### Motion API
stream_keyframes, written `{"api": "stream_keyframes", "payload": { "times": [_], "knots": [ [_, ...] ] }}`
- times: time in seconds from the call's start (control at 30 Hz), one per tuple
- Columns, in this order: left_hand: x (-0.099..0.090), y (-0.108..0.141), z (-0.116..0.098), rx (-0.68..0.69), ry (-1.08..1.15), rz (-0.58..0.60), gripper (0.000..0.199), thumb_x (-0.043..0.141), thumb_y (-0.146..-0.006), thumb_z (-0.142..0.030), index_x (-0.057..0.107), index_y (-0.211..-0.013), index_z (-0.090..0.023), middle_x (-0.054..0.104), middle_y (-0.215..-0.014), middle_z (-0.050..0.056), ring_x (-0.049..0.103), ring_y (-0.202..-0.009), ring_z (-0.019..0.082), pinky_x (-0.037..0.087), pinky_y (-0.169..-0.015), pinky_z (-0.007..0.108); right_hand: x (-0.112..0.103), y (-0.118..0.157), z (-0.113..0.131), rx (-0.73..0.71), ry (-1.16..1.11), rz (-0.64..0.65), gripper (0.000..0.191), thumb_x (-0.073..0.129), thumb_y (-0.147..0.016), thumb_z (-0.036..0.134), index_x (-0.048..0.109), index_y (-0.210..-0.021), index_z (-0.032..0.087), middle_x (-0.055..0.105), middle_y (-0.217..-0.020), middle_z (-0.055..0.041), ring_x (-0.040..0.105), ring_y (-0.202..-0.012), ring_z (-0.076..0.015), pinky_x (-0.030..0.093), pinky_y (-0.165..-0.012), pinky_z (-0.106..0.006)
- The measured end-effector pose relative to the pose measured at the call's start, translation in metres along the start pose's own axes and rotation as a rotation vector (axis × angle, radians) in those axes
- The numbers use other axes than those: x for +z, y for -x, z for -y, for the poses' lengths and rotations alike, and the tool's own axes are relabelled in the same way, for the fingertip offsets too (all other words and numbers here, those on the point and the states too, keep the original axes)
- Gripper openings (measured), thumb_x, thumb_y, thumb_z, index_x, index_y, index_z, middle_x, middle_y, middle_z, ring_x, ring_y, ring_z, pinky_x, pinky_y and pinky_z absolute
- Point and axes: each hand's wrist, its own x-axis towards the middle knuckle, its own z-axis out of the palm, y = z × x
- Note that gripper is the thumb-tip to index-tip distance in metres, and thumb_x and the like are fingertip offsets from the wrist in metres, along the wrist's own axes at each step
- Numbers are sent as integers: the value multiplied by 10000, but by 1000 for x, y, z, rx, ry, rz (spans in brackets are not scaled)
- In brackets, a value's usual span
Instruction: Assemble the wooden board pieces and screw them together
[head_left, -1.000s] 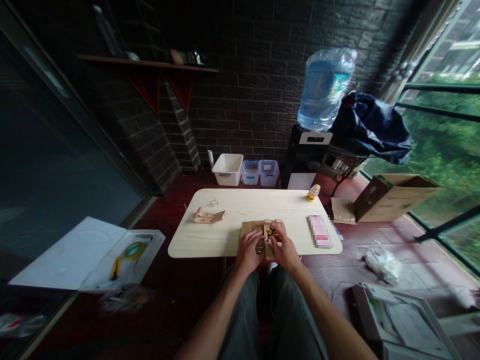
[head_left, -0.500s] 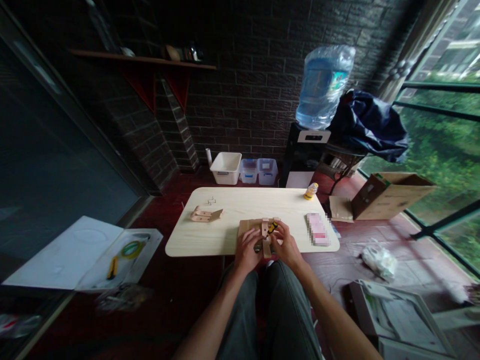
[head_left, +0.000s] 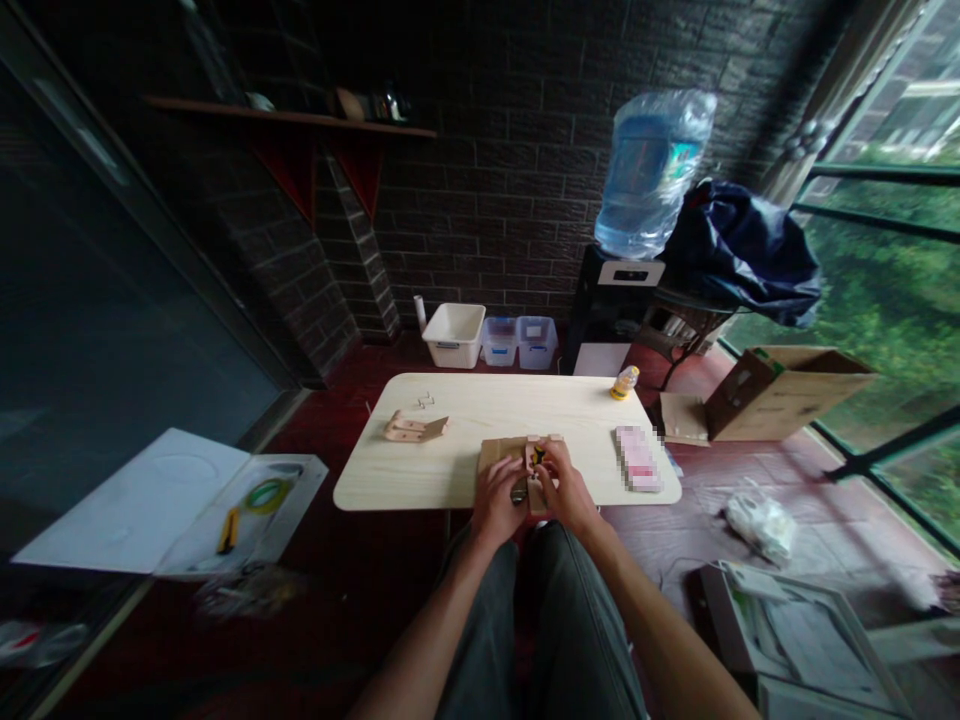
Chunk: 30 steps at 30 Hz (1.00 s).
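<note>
At the table's near edge, my right hand (head_left: 564, 490) is closed around a short yellow-and-black screwdriver (head_left: 538, 455), mostly covered by the fingers. Its tip, which I cannot make out, is over a small wooden piece (head_left: 537, 500). My left hand (head_left: 497, 497) presses its curled fingers against the left side of that wooden piece. A brown cardboard piece (head_left: 491, 450) lies under both hands. Something round and metallic (head_left: 518, 493) shows beside the left thumb. Farther left on the table stands an angled wooden assembly (head_left: 416, 429).
Small bent metal pieces (head_left: 426, 401) lie on the table (head_left: 495, 395) at the back left. A yellow-capped clear bottle (head_left: 624, 384) stands back right, with a blurred pink item (head_left: 637, 458) nearer. An open case (head_left: 240, 510) is at the left. Storage bins (head_left: 456, 340) and a water dispenser (head_left: 611, 310) stand behind.
The screwdriver has tipped more upright, and my right hand has shifted slightly left, its fingers now covering more of the handle. My left hand stays nearly in place.
</note>
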Motion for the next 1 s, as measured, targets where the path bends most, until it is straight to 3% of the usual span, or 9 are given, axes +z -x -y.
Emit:
{"api": "stream_keyframes", "payload": {
  "times": [0.27, 0.4, 0.7, 1.0],
  "knots": [
    [-3, 0, 0, 3, 9, 3, 431, 705, -772, -132, 697, -1172, -294, 674, -1346, 27, 545, -1342, 277, 460, -1142, 529, -1, 1, 2, 45, -43, -32, 457, 531, -989, 344, 457, -1433, 263, 712, -1073, -87, 734, -851, -203, 622, -703, -351],
    [-1, 2, 0, 7, 6, -10, 424, 706, -775, -144, 700, -1172, -292, 675, -1345, 34, 549, -1344, 287, 462, -1138, 543, -1, 1, 0, -13, -42, -72, 474, 537, -977, 305, 428, -1435, 251, 684, -1158, -110, 727, -949, -210, 627, -733, -349],
    [2, 3, 5, -5, 2, -14, 496, 727, -747, -127, 689, -1209, -301, 684, -1328, 42, 562, -1333, 296, 467, -1134, 553, -8, -1, -1, -39, 52, 14, 494, 524, -969, 254, 421, -1452, 271, 666, -1206, -114, 720, -994, -223, 619, -828, -401],
    [3, 6, 11, -78, 23, -33, 656, 859, -665, -290, 657, -1289, -293, 605, -1380, 105, 580, -1292, 326, 505, -1093, 528, -13, -5, 3, -74, 59, 47, 465, 503, -975, 239, 424, -1433, 273, 651, -1245, -116, 722, -1025, -224, 613, -861, -411]
  ]
}}
